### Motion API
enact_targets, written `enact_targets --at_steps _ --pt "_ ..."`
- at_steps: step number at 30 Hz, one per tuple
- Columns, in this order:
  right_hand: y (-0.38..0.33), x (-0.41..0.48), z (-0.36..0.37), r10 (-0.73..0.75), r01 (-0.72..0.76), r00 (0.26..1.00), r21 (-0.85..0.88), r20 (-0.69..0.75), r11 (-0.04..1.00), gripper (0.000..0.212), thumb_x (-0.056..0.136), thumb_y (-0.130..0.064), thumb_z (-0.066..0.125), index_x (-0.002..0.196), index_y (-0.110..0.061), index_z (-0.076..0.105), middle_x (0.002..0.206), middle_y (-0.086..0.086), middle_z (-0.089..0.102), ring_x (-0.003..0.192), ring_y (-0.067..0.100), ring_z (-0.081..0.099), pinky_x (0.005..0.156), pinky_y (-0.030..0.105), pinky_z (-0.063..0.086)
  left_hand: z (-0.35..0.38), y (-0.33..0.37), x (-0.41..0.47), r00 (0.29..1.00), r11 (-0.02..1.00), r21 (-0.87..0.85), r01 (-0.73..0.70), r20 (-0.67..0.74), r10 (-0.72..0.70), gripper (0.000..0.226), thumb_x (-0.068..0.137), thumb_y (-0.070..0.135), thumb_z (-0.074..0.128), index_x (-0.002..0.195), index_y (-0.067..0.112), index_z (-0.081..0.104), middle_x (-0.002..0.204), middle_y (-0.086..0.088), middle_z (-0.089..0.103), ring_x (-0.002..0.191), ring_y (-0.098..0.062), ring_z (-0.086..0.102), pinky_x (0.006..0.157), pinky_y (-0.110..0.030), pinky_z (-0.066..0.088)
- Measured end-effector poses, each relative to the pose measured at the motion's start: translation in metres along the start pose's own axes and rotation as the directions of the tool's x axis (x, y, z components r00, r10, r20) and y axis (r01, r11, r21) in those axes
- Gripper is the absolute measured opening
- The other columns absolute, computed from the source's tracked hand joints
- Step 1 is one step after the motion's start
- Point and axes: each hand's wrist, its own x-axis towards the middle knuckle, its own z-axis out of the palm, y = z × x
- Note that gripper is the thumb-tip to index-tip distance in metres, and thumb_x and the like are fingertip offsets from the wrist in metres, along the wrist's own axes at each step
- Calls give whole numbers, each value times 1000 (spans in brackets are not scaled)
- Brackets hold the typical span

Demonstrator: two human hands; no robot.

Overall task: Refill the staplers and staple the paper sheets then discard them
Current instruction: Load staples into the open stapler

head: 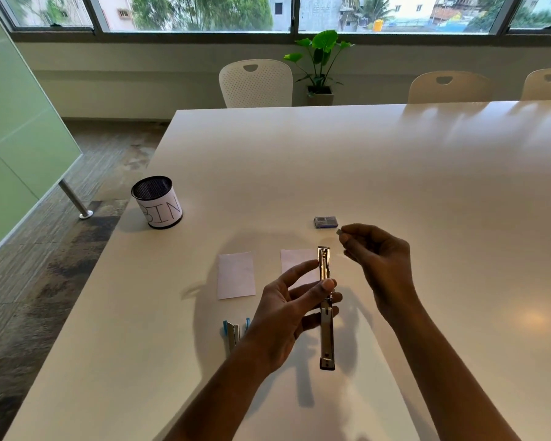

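Opened stapler held above a white table, with a small strip pinched beside it.

The left hand (287, 316) grips a silver stapler (326, 313) swung open into one long bar, thumb and fingers closed around its middle; the hinge is hidden under the thumb. The right hand (376, 262) pinches a tiny grey piece (339, 231) at its fingertips, too small to identify with certainty. Just beyond it a staple box (325, 222) lies on the table (427, 186). Two paper sheets (236, 275) lie side by side, the right one partly covered by the left hand and stapler. A blue stapler (233, 334) lies near the left wrist, half hidden behind it. A mesh cup labelled BIN (157, 202) stands at the table's left edge, its first letter curving out of sight.
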Motion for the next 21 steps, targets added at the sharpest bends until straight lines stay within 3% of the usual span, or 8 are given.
enact_targets --at_steps 2,7,13,21 --pt "-2 -10 -1 -66 67 998 -166 11 984 18 87 -11 72 103 -20 75 98 -3 76 96 12 71 84 30 58 -2 -1 1 1000 1000 -17 -14 -9 14 66 69 28 83 131 22 58 114 -16 74 105 -34 72 81 -40 61" --pt "-11 -27 -3 -170 274 954 -490 247 828 19 87 -7 72 105 -15 76 101 -4 70 91 8 68 81 16 56 -4 -4 5 999 999 0 -40 -23 40 67 70 32 84 131 24 59 115 -15 74 105 -33 71 82 -42 61" --pt "-23 -28 -1 -250 419 903 -592 349 689 22 83 -3 76 104 -10 75 95 1 72 83 9 69 82 5 51 -3 -8 8 997 997 51 -66 -37 68 57 77 27 79 131 24 60 117 -10 74 106 -32 71 84 -43 61" --pt "-32 -22 -2 -239 561 815 -613 528 556 19 81 -4 78 100 -8 78 93 7 73 79 12 66 74 10 49 -3 -8 8 996 994 82 -71 -40 75 55 76 28 77 128 21 60 113 -7 75 106 -28 71 83 -42 61"
